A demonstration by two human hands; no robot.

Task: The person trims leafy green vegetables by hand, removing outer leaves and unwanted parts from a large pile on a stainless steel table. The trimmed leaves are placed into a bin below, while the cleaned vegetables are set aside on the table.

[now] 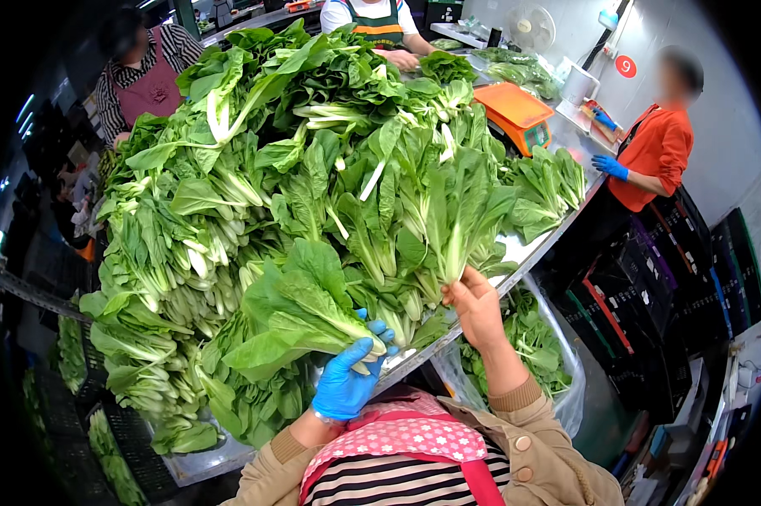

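My left hand point(350, 379), in a blue glove, is closed around the pale stems of a bunch of leafy greens point(298, 310). The leaves of that bunch spread up and to the left. My bare right hand point(478, 307) pinches the stem base of another green head point(459, 215), whose leaves point away from me. Both hands are at the near edge of a metal table point(225, 458). Beyond them rises a large heap of the same greens point(228, 183), with white stems showing throughout.
An orange scale point(513, 111) stands at the right of the heap. Below the table edge, a plastic-lined container point(545, 341) holds loose leaves. Dark crates point(633, 284) are stacked at right. Co-workers stand across the table, at left, and at right in an orange top point(655, 158).
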